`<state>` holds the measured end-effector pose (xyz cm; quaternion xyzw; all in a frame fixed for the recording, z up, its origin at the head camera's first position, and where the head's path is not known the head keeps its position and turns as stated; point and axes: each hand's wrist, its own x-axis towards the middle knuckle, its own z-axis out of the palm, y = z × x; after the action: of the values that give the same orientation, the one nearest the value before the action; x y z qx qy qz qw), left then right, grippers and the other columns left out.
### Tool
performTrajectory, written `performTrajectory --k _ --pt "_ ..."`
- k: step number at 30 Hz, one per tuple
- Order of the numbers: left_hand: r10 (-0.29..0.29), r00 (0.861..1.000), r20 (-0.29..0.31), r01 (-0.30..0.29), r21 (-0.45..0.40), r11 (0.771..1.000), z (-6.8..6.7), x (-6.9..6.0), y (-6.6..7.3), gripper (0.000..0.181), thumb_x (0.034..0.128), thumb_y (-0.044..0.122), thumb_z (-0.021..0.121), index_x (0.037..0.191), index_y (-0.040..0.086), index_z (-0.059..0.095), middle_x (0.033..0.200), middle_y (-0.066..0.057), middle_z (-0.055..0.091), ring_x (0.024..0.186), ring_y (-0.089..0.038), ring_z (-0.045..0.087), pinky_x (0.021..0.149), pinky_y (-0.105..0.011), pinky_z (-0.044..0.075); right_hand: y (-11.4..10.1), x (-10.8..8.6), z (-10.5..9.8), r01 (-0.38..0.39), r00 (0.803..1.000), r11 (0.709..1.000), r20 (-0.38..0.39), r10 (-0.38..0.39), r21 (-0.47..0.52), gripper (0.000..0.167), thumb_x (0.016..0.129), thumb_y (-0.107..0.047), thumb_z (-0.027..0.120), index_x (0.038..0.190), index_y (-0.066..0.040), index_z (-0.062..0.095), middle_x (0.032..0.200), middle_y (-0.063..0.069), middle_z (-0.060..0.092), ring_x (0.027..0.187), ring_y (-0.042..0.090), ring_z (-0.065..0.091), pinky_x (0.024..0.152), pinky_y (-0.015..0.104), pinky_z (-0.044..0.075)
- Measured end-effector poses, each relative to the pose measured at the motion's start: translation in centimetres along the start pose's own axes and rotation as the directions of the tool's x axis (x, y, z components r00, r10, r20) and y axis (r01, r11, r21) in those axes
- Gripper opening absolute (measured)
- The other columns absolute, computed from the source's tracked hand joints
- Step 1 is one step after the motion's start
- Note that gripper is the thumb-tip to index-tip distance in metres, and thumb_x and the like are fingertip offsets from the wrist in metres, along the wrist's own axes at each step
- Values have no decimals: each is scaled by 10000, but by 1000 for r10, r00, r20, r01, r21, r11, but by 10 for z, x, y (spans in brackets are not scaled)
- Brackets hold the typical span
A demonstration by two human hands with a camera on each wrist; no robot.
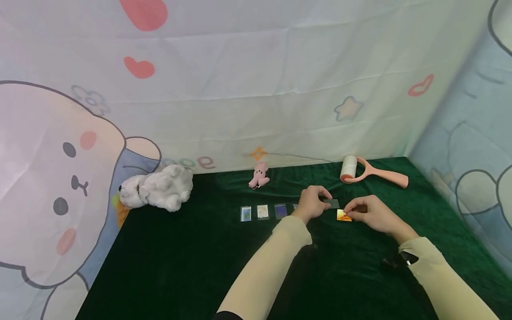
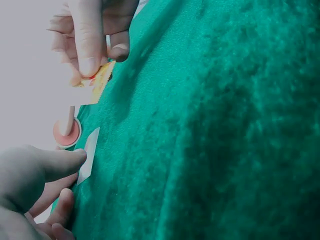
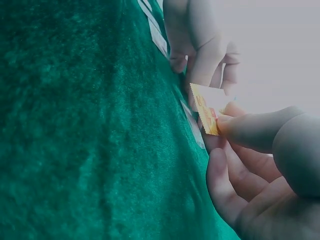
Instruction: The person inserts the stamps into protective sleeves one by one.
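My right hand [image 1: 373, 214] pinches a small yellow-orange packet [image 1: 343, 215] between thumb and forefinger. Serrated edges show on this packet [image 3: 204, 107] in the right wrist view. To its left, my left hand [image 1: 312, 203] holds a thin grey plastic sleeve [image 1: 331, 204] by its left end, thumb on top. That sleeve [image 2: 89, 159] looks pale and flat in the left wrist view, just above the green cloth. Left of my hands lies a row of small flat sleeves with contents, among them a blue one [image 1: 281, 211] and a whitish one [image 1: 262, 211]; my left hand partly hides the last.
A pink plush toy [image 1: 259, 176] sits at the back of the green cloth [image 1: 168, 266]. A white plush dog [image 1: 160, 189] lies at the back left. A lint roller [image 1: 376, 172] with a peach handle lies at the back right, before a printed curtain [image 1: 240, 66].
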<state>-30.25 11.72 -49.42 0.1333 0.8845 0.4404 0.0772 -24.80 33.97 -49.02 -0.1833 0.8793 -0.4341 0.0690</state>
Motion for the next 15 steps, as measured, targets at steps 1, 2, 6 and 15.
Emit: performTrajectory --k 1,2,6,15 --pt "-6 1000 -7 6 5 1000 0 0 1 143 897 93 848 982 187 782 1110 48 728 971 -110 598 897 -327 532 0 0 0 0 1000 1000 0 0 0 106 997 -52 705 1078 -74 770 1042 86 755 849 194 674 763 277 576" --pt "-13 1000 -11 14 9 1000 1 0 1 152 889 92 855 980 186 779 1100 48 729 967 -115 600 895 -333 533 -1 0 0 0 1000 1000 0 0 0 106 997 -53 705 1079 -75 770 1043 85 755 850 195 673 765 277 575" --pt "-32 999 -29 33 34 999 2 1 3 186 865 77 874 977 186 774 1081 46 721 929 -120 580 859 -329 521 -1 -2 -1 -2 1000 1000 1 2 -2 107 998 -52 704 1079 -76 770 1038 82 755 846 192 671 764 277 574" --pt "-75 997 -17 76 64 995 1 1 4 112 873 107 875 900 202 822 1148 21 725 872 -111 562 757 -293 509 0 -2 -2 1 1000 1000 11 -1 -12 113 1003 -52 693 1084 -78 766 1039 78 753 850 182 672 773 275 569"
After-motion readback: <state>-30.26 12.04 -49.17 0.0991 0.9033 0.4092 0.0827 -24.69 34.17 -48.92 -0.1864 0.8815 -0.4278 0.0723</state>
